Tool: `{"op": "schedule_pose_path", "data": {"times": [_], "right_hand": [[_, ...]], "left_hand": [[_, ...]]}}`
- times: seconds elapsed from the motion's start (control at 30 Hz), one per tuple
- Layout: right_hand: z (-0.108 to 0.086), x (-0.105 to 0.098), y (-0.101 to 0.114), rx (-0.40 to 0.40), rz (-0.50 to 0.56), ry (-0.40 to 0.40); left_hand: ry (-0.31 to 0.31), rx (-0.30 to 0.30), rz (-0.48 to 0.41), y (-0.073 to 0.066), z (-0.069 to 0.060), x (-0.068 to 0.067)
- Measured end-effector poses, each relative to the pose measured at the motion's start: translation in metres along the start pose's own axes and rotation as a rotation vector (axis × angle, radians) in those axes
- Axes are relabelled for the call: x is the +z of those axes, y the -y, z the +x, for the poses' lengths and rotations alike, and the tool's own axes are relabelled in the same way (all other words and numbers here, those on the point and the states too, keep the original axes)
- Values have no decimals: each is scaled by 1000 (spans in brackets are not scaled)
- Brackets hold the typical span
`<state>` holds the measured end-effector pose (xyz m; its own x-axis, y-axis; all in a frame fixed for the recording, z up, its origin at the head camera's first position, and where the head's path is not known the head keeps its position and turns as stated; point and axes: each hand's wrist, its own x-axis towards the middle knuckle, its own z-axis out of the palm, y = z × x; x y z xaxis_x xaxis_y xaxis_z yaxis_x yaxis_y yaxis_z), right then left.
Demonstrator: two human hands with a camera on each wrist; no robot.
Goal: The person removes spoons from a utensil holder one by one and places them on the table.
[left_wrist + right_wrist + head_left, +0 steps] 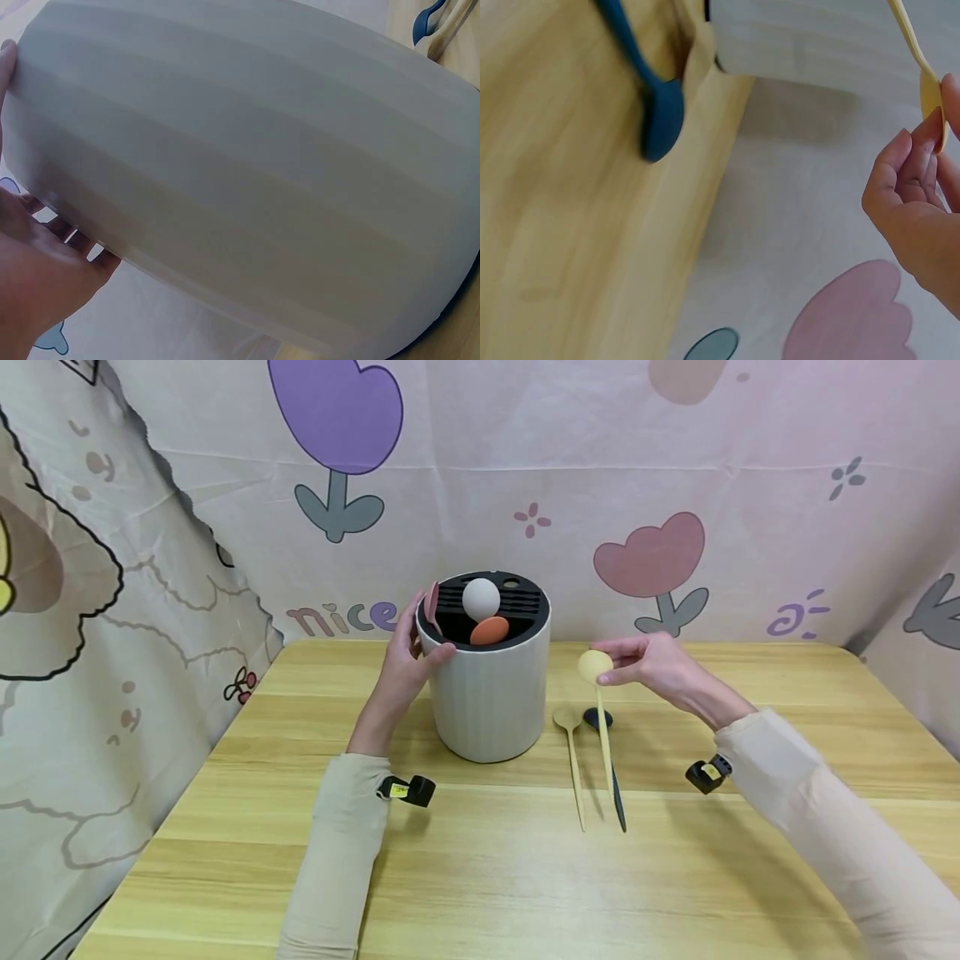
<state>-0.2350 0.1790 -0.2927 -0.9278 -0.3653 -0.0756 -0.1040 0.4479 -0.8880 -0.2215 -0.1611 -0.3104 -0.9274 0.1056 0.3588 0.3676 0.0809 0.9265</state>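
A white ribbed holder with a black slotted top stands on the table; a white, an orange and a pink utensil stick out of it. My left hand grips the holder's upper left side, thumb at the front; the left wrist view shows its fingers along the ribbed wall. My right hand pinches a pale yellow spoon by its bowl, handle hanging down. Below lie a beige spoon and a dark blue spoon, the latter partly behind the yellow handle.
The wooden table reaches back to a patterned cloth hanging behind it. More cloth hangs at the left side and at the right. Both wrists wear small black cameras.
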Motion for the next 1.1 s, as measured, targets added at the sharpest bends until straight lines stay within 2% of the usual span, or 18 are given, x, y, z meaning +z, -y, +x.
{"op": "schedule_pose_path", "data": {"times": [0.23, 0.4, 0.57, 0.8, 1.1], "right_hand": [[-7, -13, -26, 39, -26, 23], [-13, -20, -47, 66, 35, 40], [-16, -25, -57, 46, 89, 37], [-18, -29, -64, 63, 9, 26], [-17, -28, -80, 79, -44, 31]], "left_hand": [[5, -1, -2, 0, 0, 1], [4, -20, -7, -1, -2, 3], [0, -17, -14, 0, -2, 2], [-5, -14, -9, -1, -2, 3], [-6, -10, 1, -3, -1, 1]]}}
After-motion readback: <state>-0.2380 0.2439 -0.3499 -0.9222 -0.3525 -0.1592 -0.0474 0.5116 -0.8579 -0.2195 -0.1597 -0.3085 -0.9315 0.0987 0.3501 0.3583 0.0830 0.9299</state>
